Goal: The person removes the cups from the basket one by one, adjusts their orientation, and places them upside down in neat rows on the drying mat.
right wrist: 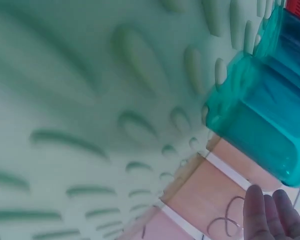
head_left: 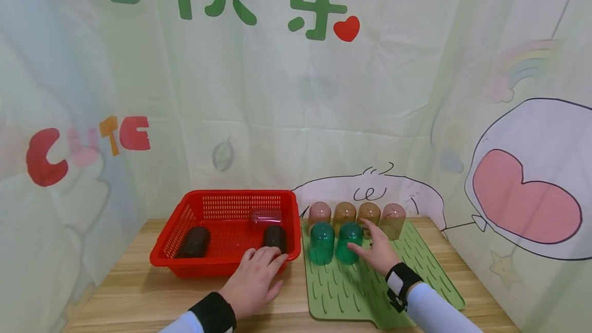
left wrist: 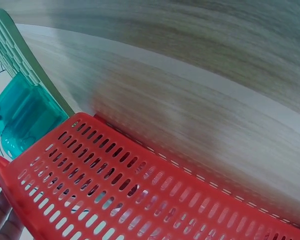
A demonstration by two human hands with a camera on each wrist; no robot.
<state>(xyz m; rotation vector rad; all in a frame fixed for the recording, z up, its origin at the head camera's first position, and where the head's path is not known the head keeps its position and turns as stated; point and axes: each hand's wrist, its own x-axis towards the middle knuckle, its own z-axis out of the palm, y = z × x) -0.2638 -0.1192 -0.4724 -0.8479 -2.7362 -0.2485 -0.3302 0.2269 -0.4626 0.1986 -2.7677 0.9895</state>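
Beside 2 green cups, the right hand is spread wide.

Two green, see-through cups stand upside down, side by side, on the mat; the red basket stands upright.
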